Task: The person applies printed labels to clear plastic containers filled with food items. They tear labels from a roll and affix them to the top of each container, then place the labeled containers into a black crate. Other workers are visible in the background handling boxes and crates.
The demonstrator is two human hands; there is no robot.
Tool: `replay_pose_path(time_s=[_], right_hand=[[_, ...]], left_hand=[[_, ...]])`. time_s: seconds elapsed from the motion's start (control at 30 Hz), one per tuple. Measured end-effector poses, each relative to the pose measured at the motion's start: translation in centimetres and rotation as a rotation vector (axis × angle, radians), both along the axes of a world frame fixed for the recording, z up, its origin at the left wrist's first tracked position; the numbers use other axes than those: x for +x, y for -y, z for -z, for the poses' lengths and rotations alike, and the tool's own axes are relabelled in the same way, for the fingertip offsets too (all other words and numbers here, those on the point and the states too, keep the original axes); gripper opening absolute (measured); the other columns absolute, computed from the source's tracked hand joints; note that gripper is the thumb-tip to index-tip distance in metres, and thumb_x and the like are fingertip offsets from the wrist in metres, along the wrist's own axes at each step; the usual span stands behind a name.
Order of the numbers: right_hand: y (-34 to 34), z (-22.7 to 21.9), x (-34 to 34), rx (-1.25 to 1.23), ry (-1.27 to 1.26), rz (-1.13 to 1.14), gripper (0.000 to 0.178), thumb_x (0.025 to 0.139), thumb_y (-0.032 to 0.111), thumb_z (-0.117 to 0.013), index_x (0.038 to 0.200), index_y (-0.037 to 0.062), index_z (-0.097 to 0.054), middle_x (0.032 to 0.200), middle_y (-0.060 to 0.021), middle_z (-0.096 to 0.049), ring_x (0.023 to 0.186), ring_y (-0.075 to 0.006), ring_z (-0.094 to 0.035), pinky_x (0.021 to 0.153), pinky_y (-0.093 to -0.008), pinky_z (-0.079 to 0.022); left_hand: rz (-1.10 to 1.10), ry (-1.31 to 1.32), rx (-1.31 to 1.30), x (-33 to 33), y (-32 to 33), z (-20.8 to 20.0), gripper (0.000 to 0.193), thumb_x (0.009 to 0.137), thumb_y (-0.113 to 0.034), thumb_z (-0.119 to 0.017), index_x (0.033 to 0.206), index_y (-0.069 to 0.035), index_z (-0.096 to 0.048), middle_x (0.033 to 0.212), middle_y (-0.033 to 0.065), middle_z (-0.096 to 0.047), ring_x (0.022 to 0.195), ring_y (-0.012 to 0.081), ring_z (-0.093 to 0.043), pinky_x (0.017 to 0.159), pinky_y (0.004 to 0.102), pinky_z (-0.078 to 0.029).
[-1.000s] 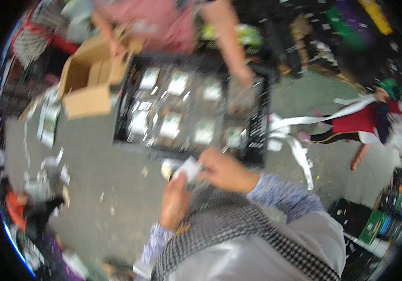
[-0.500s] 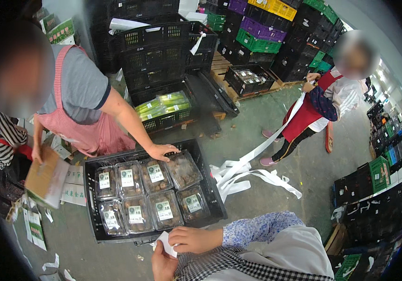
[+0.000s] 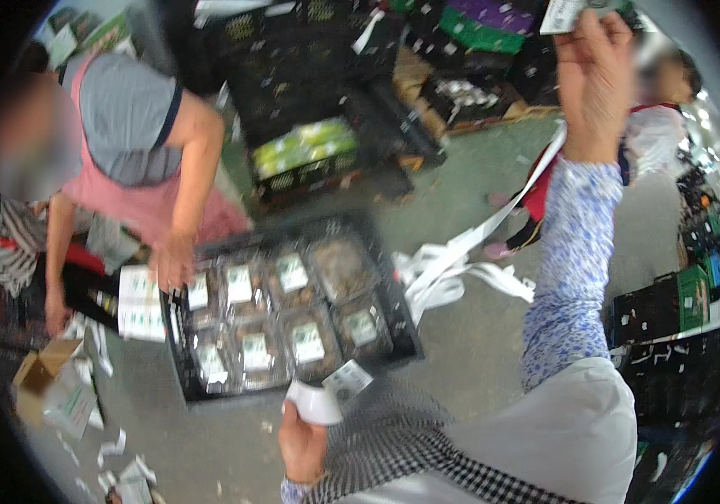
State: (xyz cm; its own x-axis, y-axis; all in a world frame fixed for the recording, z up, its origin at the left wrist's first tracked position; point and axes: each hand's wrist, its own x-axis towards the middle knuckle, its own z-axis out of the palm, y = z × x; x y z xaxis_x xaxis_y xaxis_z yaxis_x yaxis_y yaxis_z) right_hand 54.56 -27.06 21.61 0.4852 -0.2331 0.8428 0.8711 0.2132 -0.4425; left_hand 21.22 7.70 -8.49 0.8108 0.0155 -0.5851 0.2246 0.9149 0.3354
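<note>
My left hand point(image 3: 303, 445) is closed on a curled white strip of labels point(image 3: 318, 403), just in front of the crate's near edge. A printed label point(image 3: 348, 383) shows at the strip's far end. High at the upper right, my right hand point(image 3: 595, 63) pinches a white and dark green label point(image 3: 563, 15), partly cut off by the picture's edge. The black plastic crate point(image 3: 397, 294) holds two rows of clear lidded boxes point(image 3: 252, 351) with brown contents, blurred. Most bear a white label; the far right box point(image 3: 341, 267) shows none.
A co-worker's hand point(image 3: 173, 262) is at the crate's left edge. Another person point(image 3: 658, 134) stands at the right beside long white strips point(image 3: 452, 273) on the floor. Stacked crates point(image 3: 309, 84) stand behind green vegetables point(image 3: 305, 147). An open cardboard box point(image 3: 53, 382) lies left.
My right hand has left the strip and swung up to the far right with a label. The co-worker's hand moved from the far right box to the crate's left edge; their cardboard box is down.
</note>
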Motion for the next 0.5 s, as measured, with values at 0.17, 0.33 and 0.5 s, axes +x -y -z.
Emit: replay_pose_path(time_s=[0.17,0.33,0.5], right_hand=[[-10.1,17.9,-6.4,-0.668,-0.772,-0.217,0.024,0.083,0.005,-0.063,0.102,0.0082,-0.049,0.087,0.0015,-0.054,0.078,-0.0072,-0.054,0.072,-0.0225,-0.046],[-10.1,39.2,-2.4,-0.904,-1.071,-0.159,0.019,0.086,0.003,-0.057,0.103,0.0024,-0.048,0.094,-0.0124,-0.061,0.093,-0.0258,-0.06,0.079,-0.0357,-0.046],[-9.4,41.4,0.7,-1.311,-0.918,-0.198,0.017,0.086,0.002,-0.052,0.102,0.0032,-0.048,0.094,-0.0197,-0.06,0.094,-0.0398,-0.057,0.082,-0.042,-0.044]], left_hand=[[0.0,-0.208,0.037,0.7,0.1,-0.8,0.038,0.102,-0.028,-0.037,0.126,0.0,-0.045,0.125,0.0106,-0.056,0.116,0.025,-0.053,0.102,0.0417,-0.041],[-0.065,-0.235,0.031,-0.5,-0.9,-0.7,0.04,0.102,-0.026,-0.037,0.129,0.002,-0.042,0.13,0.0124,-0.052,0.119,0.0259,-0.051,0.102,0.0426,-0.042],[-0.107,-0.285,0.057,-1.0,-1.6,0.2,0.042,0.103,-0.029,-0.03,0.13,0.001,-0.042,0.129,0.0125,-0.053,0.117,0.0256,-0.053,0.1,0.0417,-0.043]])
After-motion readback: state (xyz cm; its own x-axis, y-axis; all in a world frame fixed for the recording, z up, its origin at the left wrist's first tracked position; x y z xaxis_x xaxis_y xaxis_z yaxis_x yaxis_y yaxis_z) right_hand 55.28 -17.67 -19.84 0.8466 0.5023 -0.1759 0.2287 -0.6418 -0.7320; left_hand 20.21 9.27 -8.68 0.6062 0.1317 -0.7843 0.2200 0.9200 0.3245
